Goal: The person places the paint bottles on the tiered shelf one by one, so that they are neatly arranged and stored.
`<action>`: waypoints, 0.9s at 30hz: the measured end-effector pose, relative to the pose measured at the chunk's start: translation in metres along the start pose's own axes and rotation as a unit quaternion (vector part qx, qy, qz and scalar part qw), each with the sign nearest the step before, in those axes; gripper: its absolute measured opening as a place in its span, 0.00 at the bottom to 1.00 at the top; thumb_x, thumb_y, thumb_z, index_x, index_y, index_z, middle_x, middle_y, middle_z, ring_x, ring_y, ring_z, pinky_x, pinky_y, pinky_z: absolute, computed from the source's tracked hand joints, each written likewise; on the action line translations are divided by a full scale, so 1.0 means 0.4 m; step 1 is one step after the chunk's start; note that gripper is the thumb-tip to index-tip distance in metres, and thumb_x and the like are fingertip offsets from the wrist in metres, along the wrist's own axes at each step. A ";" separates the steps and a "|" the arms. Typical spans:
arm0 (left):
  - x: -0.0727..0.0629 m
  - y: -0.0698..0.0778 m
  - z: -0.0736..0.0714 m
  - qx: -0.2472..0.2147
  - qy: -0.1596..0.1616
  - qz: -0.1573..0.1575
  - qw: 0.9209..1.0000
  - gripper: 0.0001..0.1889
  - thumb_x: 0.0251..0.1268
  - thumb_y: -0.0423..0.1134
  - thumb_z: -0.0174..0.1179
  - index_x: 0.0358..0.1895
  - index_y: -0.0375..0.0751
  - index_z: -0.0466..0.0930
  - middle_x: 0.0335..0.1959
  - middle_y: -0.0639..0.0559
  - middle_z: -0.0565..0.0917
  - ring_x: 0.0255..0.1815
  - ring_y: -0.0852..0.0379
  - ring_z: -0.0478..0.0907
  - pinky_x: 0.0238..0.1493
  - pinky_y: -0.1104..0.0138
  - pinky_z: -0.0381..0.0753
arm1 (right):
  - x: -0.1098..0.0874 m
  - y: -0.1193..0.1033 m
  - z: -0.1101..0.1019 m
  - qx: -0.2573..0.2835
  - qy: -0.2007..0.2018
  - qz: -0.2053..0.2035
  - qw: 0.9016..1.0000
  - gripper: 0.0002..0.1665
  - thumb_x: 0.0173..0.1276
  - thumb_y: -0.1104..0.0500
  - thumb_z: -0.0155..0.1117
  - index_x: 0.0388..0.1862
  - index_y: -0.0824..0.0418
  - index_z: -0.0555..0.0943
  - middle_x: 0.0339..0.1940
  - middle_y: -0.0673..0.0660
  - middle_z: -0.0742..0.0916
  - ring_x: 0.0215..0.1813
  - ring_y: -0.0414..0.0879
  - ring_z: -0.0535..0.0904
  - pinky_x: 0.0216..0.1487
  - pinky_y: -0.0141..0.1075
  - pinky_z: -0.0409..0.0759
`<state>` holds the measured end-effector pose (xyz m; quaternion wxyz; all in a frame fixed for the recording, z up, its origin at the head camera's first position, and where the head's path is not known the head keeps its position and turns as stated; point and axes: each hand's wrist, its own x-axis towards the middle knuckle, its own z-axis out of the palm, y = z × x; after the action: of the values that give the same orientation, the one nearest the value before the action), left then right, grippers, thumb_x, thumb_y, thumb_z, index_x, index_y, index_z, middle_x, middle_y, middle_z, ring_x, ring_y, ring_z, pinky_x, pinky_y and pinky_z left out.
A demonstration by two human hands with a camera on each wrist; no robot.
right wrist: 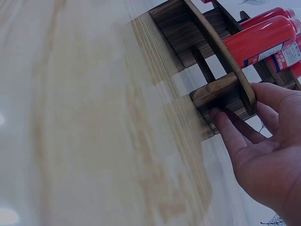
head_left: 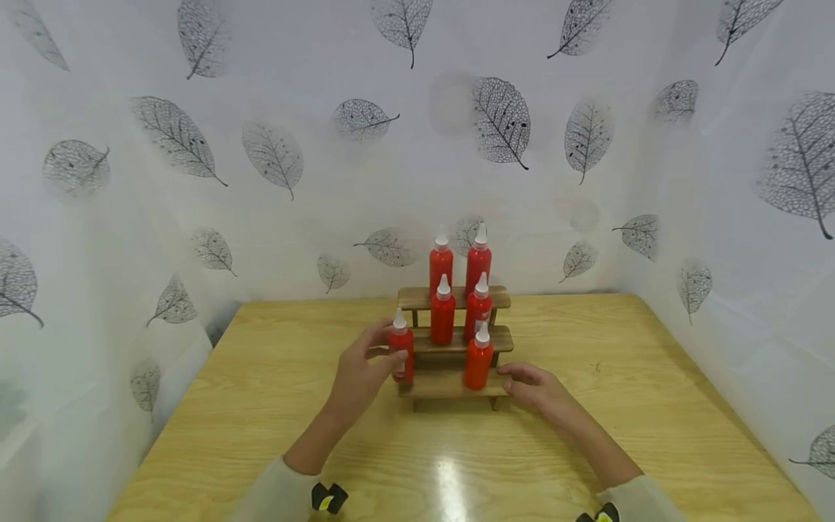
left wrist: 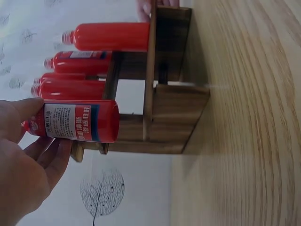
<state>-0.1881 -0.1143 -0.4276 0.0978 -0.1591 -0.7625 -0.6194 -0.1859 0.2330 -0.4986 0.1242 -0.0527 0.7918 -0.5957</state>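
Note:
My left hand (head_left: pixel 365 366) holds a red squeeze bottle (left wrist: pixel 84 120) with a white nozzle between thumb and fingers. Its printed label shows in the left wrist view, and its base hangs above the left end of the lowest step. The wooden three-step stand (head_left: pixel 430 383) sits on the table. At the right end of that step, my right hand (right wrist: pixel 270 146) grips the edge, thumb by the top and fingertips at the support underneath. Another red bottle (head_left: pixel 478 365) stands on the lowest step, close to the right hand.
Two red bottles stand on the middle step, including one at its left (head_left: pixel 442 320). Two more, one being the left bottle (head_left: pixel 441 270), occupy the top step. The wood-grain table (head_left: pixel 293 341) meets a leaf-patterned curtain (head_left: pixel 313 174) behind and at both sides.

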 end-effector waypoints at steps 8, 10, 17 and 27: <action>0.012 -0.012 0.061 0.017 -0.020 0.007 1.000 0.28 0.63 0.39 0.71 0.66 0.57 0.75 0.57 0.53 0.84 0.52 0.53 0.82 0.51 0.63 0.86 | -0.003 -0.003 0.004 0.000 -0.002 0.006 1.000 0.25 0.72 0.48 0.64 0.65 0.56 0.78 0.69 0.59 0.78 0.70 0.57 0.72 0.69 0.48 0.73; 0.013 -0.015 0.074 0.020 -0.024 0.005 0.999 0.28 0.63 0.40 0.71 0.65 0.58 0.75 0.56 0.54 0.84 0.53 0.54 0.82 0.53 0.58 0.86 | -0.002 -0.004 0.005 0.000 0.001 0.009 1.000 0.25 0.72 0.48 0.64 0.64 0.55 0.79 0.69 0.59 0.79 0.70 0.57 0.72 0.69 0.47 0.73; 0.011 -0.013 0.107 0.027 -0.041 -0.008 0.999 0.27 0.65 0.41 0.69 0.66 0.62 0.74 0.58 0.54 0.83 0.55 0.53 0.81 0.56 0.53 0.84 | 0.006 -0.008 0.010 -0.005 0.000 0.005 1.000 0.25 0.72 0.48 0.64 0.64 0.57 0.79 0.68 0.60 0.79 0.69 0.55 0.74 0.65 0.39 0.73; 0.002 -0.029 0.128 0.044 -0.048 0.015 0.998 0.27 0.66 0.39 0.68 0.67 0.56 0.74 0.56 0.53 0.83 0.50 0.51 0.82 0.51 0.62 0.86 | 0.012 -0.010 0.015 0.005 -0.002 0.000 1.000 0.26 0.72 0.50 0.65 0.64 0.59 0.78 0.68 0.61 0.79 0.68 0.55 0.74 0.62 0.37 0.74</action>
<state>-0.1905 -0.0665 -0.4490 0.0776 -0.1956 -0.7905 -0.5751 -0.1893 0.2250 -0.4971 0.1257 -0.0532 0.7889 -0.5992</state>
